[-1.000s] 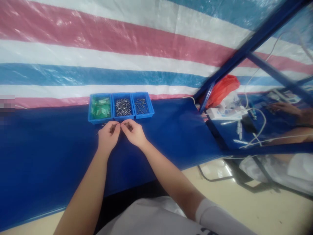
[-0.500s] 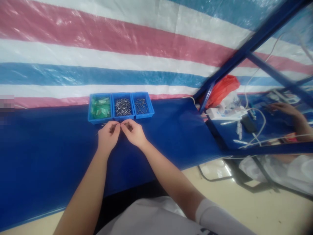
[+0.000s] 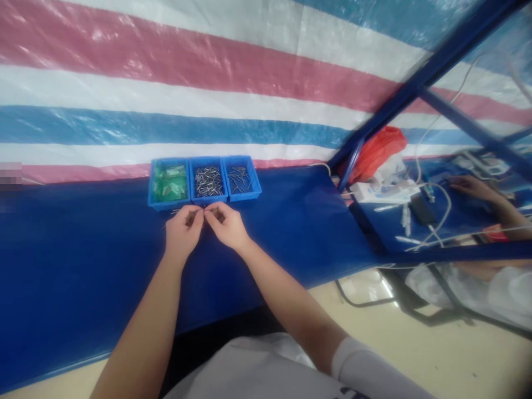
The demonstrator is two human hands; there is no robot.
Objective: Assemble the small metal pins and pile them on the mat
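My left hand (image 3: 183, 231) and my right hand (image 3: 228, 226) meet fingertip to fingertip just in front of three blue bins. Both are closed in a pinch, and whatever sits between the fingertips is too small and hidden to make out. A few thin metal pieces (image 3: 175, 211) poke out by the left hand's knuckles. Closest to the fingers is the middle bin (image 3: 191, 188), heaped with short, screw-like metal pieces (image 3: 209, 180). The right bin (image 3: 255, 191) has fewer, similar slim metal pieces (image 3: 239, 178). Green and clear small packets (image 3: 170, 183) fill the left bin (image 3: 152, 194).
The blue tabletop (image 3: 91, 249) reaches to a striped plastic sheet (image 3: 166, 94) behind the bins. A blue metal frame (image 3: 386, 119) stands at right. Beyond it are a red bag (image 3: 380, 152), a white power strip (image 3: 380, 192), cables and another person's hand (image 3: 469, 185).
My hands hold nearly the same pinch in front of the bins. At the right, the other person's hand has shifted slightly left.
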